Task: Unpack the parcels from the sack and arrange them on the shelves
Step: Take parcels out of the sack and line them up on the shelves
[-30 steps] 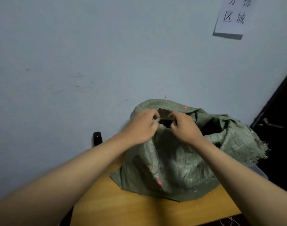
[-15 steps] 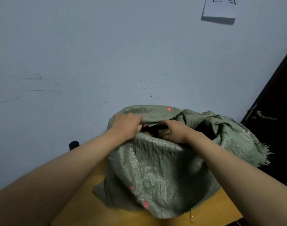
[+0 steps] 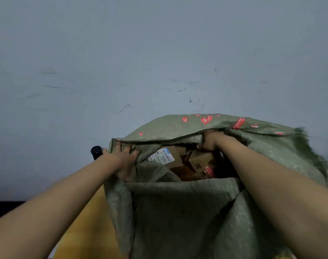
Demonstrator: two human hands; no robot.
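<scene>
Green woven sack (image 3: 187,212) on a yellow table (image 3: 88,230), cardboard parcels (image 3: 200,163) inside; left hand (image 3: 125,161) grips the mouth's edge, right hand (image 3: 210,141) grips the far rim; risk: the slack mouth could close over or snag a lifted parcel.

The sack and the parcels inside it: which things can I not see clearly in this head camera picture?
- How many parcels: the sack front wall and rim hide all but two cardboard boxes.
- White label text: too small, blurred.
- Right hand fingertips: tucked under the sack's rim.
- Left hand palm side: turned away.
- Black object by the wall: partly behind the left wrist.
- Shelves: not in view.
</scene>
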